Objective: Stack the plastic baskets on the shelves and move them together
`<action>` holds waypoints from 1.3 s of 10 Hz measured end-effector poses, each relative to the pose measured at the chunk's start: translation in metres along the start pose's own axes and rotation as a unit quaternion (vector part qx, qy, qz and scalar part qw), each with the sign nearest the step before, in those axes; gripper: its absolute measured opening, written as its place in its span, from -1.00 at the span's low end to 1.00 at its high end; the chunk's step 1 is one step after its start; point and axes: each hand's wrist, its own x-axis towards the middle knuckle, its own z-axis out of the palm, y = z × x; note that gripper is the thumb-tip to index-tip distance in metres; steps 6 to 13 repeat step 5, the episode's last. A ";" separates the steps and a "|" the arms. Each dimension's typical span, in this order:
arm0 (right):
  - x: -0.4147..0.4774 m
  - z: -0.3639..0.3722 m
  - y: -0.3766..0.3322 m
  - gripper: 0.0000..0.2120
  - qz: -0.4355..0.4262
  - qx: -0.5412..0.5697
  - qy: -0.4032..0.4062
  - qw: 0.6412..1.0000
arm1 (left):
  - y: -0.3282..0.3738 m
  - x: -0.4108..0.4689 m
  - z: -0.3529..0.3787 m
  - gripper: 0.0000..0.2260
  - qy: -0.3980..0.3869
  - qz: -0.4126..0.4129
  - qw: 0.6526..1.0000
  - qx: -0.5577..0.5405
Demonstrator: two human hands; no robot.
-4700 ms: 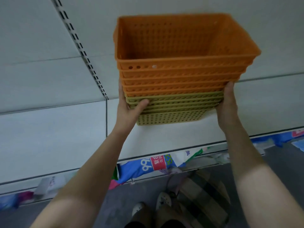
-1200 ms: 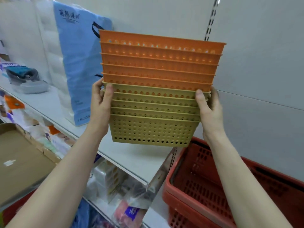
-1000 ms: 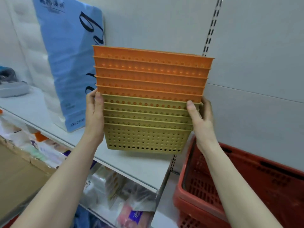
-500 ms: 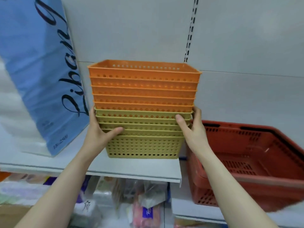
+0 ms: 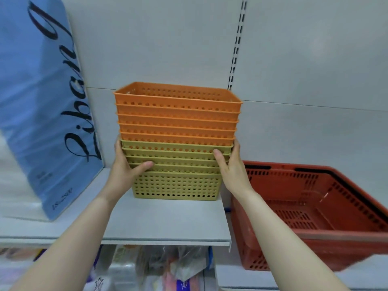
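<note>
A nested stack of perforated plastic baskets stands on the grey shelf (image 5: 163,223): several orange baskets (image 5: 177,114) on top and several olive-yellow baskets (image 5: 176,183) below. The bottom basket rests on the shelf board, near the back wall. My left hand (image 5: 126,171) grips the stack's left side at the olive rims, thumb across the front. My right hand (image 5: 231,166) grips the right side at the same height.
A tall blue printed bag (image 5: 42,106) stands on the shelf just left of the stack. A red shopping basket (image 5: 310,211) sits on the adjoining shelf to the right. A slotted upright (image 5: 236,49) runs up the back wall. Packaged goods (image 5: 159,267) fill the shelf below.
The stack, carried in both hands, came down onto the shelf between the blue bag and the red basket. Both hands keep their grip on its sides.
</note>
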 end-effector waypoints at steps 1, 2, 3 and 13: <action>0.001 0.001 0.001 -0.35 0.005 0.006 -0.002 1.000 | -0.001 0.001 0.000 -0.12 -0.005 -0.008 1.000 -0.007; 0.001 -0.001 -0.002 -0.33 0.010 0.001 -0.009 1.000 | 0.001 -0.003 -0.001 -0.12 -0.006 -0.006 1.000 -0.003; 0.003 -0.021 -0.008 -0.33 0.030 -0.045 -0.056 0.997 | 0.004 -0.015 0.000 -0.20 0.007 -0.004 1.000 0.007; 0.005 -0.111 -0.033 -0.47 -0.009 -0.081 0.085 0.993 | 0.008 -0.083 -0.001 -0.42 0.068 -0.016 0.996 0.053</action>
